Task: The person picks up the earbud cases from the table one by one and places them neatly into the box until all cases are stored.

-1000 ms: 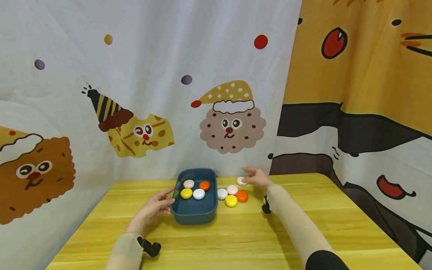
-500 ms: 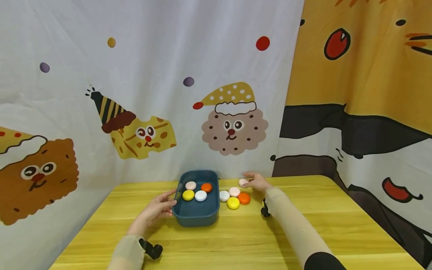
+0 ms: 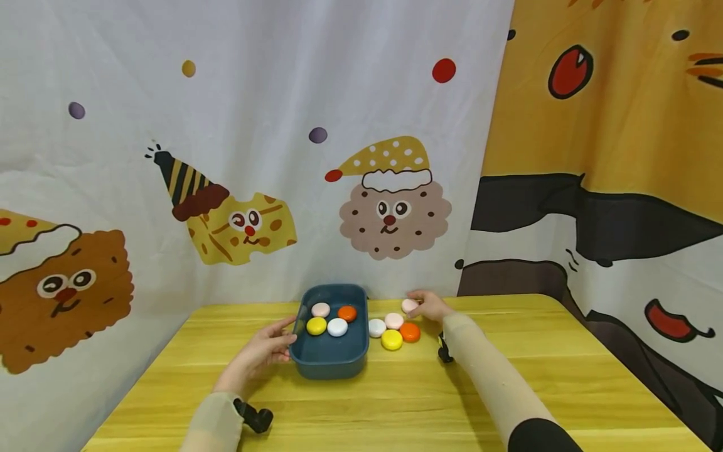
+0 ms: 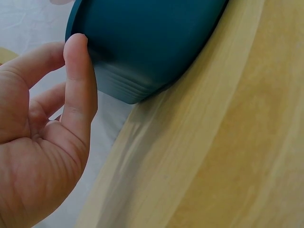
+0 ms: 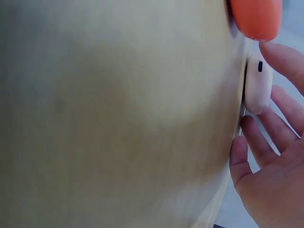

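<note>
My left hand (image 3: 261, 351) is at the left wall of a dark blue rectangular bin (image 3: 330, 369), thumb and forefinger touching it near the rim. In the left wrist view, the thumb (image 4: 78, 85) lies against the bin's outside. A pale pink disc (image 3: 321, 309), an orange disc (image 3: 347, 313), a yellow disc (image 3: 317, 326) and a white disc (image 3: 337, 327) lie inside. My right hand (image 3: 431, 306) has its thumb and fingers around another pale pink disc (image 3: 410, 306) on the table; a small dark slot marks its edge in the right wrist view.
Between bin and right hand, a white disc (image 3: 376, 328), a pink disc (image 3: 394, 321), a yellow disc (image 3: 391, 339) and an orange disc (image 3: 410, 332) lie clustered on the wooden table (image 3: 390, 408). A printed curtain (image 3: 271, 113) hangs right behind the table's back edge.
The head view has shifted slightly, moving the whole scene a little right. Both hands, the bin and the discs keep their places relative to one another.
</note>
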`<action>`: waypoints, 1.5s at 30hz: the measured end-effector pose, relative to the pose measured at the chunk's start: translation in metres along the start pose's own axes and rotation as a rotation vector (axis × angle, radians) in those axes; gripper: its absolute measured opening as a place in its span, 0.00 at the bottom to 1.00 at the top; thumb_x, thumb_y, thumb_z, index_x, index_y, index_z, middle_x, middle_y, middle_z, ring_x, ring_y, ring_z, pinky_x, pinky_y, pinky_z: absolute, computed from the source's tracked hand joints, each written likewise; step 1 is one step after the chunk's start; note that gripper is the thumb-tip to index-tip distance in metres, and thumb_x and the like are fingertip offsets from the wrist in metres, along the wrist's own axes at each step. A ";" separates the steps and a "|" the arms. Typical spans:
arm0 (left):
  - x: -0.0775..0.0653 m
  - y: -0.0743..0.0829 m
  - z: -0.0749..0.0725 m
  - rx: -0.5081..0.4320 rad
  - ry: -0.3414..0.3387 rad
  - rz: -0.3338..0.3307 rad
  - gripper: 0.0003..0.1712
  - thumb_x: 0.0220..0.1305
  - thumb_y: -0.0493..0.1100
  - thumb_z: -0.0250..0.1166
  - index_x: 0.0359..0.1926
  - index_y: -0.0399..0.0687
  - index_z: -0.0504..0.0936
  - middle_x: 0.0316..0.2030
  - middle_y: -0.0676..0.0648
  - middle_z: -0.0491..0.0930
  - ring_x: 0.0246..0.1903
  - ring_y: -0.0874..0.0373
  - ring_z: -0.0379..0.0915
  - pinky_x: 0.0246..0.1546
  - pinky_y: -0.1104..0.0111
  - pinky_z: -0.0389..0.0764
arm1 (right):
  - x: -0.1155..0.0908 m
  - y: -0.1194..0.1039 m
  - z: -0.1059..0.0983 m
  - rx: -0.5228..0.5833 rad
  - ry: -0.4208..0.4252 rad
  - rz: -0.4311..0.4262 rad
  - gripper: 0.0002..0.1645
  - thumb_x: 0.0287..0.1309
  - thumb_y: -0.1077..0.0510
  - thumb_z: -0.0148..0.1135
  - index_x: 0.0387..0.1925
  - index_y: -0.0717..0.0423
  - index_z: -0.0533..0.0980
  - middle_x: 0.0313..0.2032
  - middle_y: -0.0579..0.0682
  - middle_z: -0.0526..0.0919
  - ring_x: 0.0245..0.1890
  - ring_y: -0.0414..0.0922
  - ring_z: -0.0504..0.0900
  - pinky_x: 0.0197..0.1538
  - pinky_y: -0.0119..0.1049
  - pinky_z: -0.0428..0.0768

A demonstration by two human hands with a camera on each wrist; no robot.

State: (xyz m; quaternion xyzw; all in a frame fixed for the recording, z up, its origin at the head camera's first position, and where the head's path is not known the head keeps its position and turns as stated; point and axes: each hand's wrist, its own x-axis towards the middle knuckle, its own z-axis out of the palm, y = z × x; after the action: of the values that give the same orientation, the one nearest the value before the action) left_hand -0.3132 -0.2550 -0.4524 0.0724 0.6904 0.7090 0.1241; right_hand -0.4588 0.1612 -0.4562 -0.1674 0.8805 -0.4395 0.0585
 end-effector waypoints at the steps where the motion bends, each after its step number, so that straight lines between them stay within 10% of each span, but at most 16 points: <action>1: 0.000 0.000 0.000 -0.002 0.002 -0.001 0.39 0.69 0.37 0.59 0.75 0.40 0.50 0.45 0.39 0.68 0.21 0.63 0.73 0.27 0.73 0.82 | -0.001 -0.002 0.000 -0.016 0.001 0.001 0.39 0.46 0.66 0.73 0.61 0.72 0.69 0.59 0.67 0.72 0.56 0.60 0.72 0.60 0.50 0.71; 29: 0.002 0.000 0.004 0.007 -0.003 -0.013 0.38 0.71 0.36 0.57 0.75 0.41 0.51 0.44 0.40 0.68 0.22 0.63 0.73 0.28 0.72 0.82 | -0.003 -0.003 -0.003 -0.131 0.067 0.011 0.31 0.44 0.67 0.74 0.53 0.69 0.77 0.51 0.62 0.79 0.50 0.56 0.77 0.55 0.48 0.76; 45: 0.000 0.001 0.002 0.019 0.019 -0.013 0.38 0.70 0.36 0.57 0.75 0.41 0.51 0.50 0.34 0.66 0.22 0.62 0.73 0.29 0.71 0.82 | -0.009 -0.020 -0.025 0.087 0.063 -0.041 0.27 0.51 0.63 0.71 0.55 0.65 0.78 0.52 0.61 0.80 0.52 0.54 0.76 0.55 0.48 0.75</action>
State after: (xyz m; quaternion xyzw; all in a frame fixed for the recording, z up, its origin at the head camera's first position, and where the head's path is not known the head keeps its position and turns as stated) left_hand -0.3127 -0.2530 -0.4515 0.0624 0.6986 0.7024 0.1214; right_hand -0.4522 0.1718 -0.4255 -0.1688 0.8583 -0.4837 0.0292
